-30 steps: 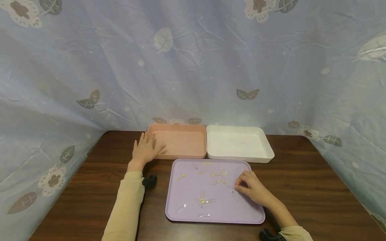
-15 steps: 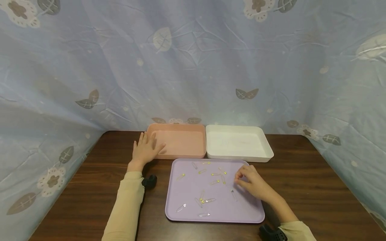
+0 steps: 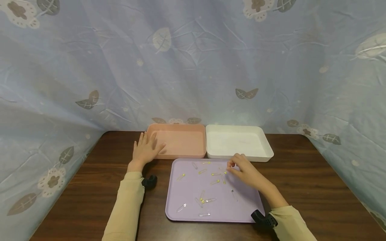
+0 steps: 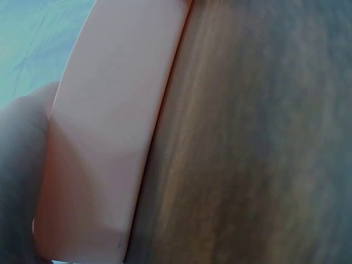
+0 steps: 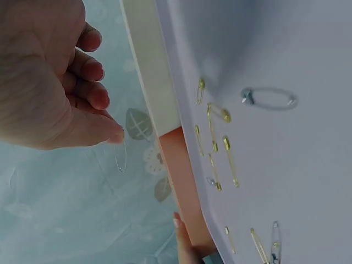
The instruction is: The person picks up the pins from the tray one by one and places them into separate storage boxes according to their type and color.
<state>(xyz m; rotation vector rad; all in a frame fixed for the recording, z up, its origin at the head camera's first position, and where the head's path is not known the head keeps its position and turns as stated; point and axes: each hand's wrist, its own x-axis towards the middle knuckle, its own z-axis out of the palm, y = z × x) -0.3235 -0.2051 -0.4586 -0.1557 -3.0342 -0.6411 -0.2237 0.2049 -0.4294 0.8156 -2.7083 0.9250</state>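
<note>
One silver safety pin (image 5: 125,158) hangs pinched between the thumb and fingers of our right hand (image 3: 245,170), which has moved in the last half second from the right part of the purple tray (image 3: 238,214) to its far edge, near the white tray (image 3: 235,140). We see gold pins (image 3: 215,174) and silver pins (image 3: 204,214) lying scattered as before. Our left hand (image 3: 144,150) stays, fingers spread wide, at the pink tray (image 3: 184,142). All three trays sit on our brown desk (image 3: 301,174).
</note>
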